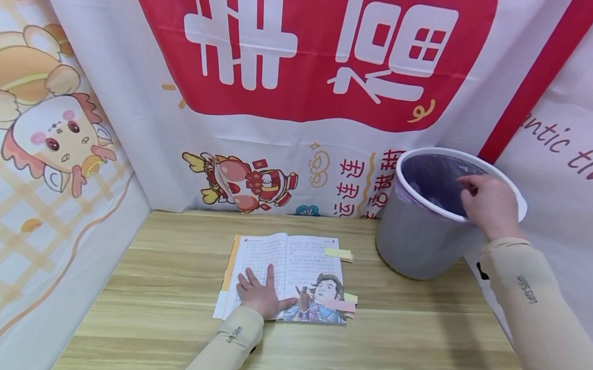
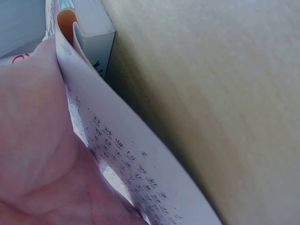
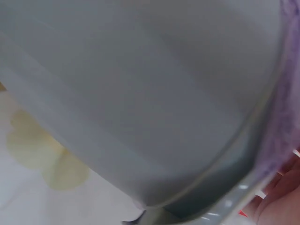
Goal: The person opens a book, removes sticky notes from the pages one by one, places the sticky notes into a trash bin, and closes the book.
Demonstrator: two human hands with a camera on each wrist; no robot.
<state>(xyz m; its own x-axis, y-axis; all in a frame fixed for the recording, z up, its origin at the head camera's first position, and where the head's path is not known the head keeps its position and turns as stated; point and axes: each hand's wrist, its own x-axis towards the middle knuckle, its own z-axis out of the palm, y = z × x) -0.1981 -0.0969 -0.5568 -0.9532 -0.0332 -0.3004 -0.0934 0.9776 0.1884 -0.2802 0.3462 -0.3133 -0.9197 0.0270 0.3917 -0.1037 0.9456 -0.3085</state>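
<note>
An open book (image 1: 310, 252) lies on the wooden table, its right page carrying a drawing of a person. My left hand (image 1: 261, 299) rests on the left page with fingers spread and the thumb reaching across the fold. In the left wrist view, the palm (image 2: 37, 140) lies against a curved printed page (image 2: 126, 145). My right hand (image 1: 494, 204) is over the mouth of a grey bin (image 1: 418, 248), fingers loosely bent, with nothing visible between them. In the right wrist view, its fingers (image 3: 281, 197) show beyond the bin's rim and purple liner (image 3: 281, 126).
Yellow sticky tabs (image 1: 339, 255) and a pink tab (image 1: 343, 305) stick out from the book's right edge. The bin's white rim (image 1: 516, 203) stands high at the table's back right. A printed cloth (image 1: 298, 135) hangs behind the table.
</note>
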